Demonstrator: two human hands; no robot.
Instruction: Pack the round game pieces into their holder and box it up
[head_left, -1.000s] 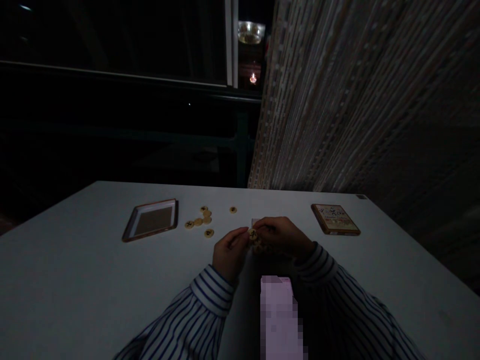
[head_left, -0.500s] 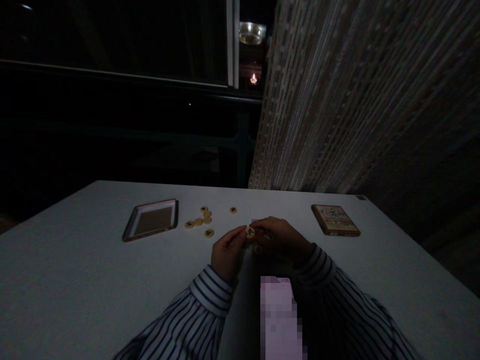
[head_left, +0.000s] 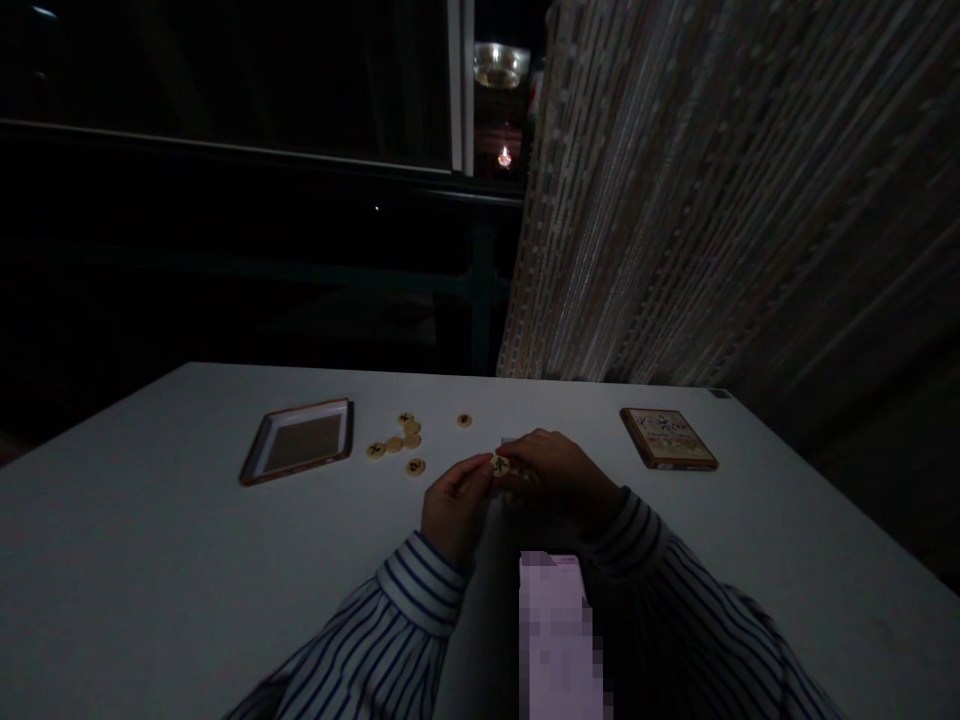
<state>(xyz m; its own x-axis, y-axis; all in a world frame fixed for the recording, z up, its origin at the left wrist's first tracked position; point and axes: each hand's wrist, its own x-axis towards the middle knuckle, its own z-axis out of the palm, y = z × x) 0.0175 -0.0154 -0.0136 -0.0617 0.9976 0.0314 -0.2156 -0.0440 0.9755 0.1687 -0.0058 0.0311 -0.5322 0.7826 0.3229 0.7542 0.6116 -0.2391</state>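
Between my two hands a round Chinese chess piece stands tilted, its dark character facing me. My left hand pinches its left edge with thumb and fingertips. Fingers of my right hand close on its right side. Under the right hand more pieces show in part, in shadow, and I cannot tell how they lie. Left of my hands, several loose pieces lie on the white table, some with characters up and some blank side up. One piece sits apart, farther back.
A shallow open tin lid or tray lies at the left. A flat printed box lies at the right. Below my hands a lit phone rests, its screen blurred. Beyond the table hang a string curtain and a dark window.
Both hands keep hold of the same piece, which looks turned slightly. The whole view has shifted a little; the loose pieces, tray and box stay in place.
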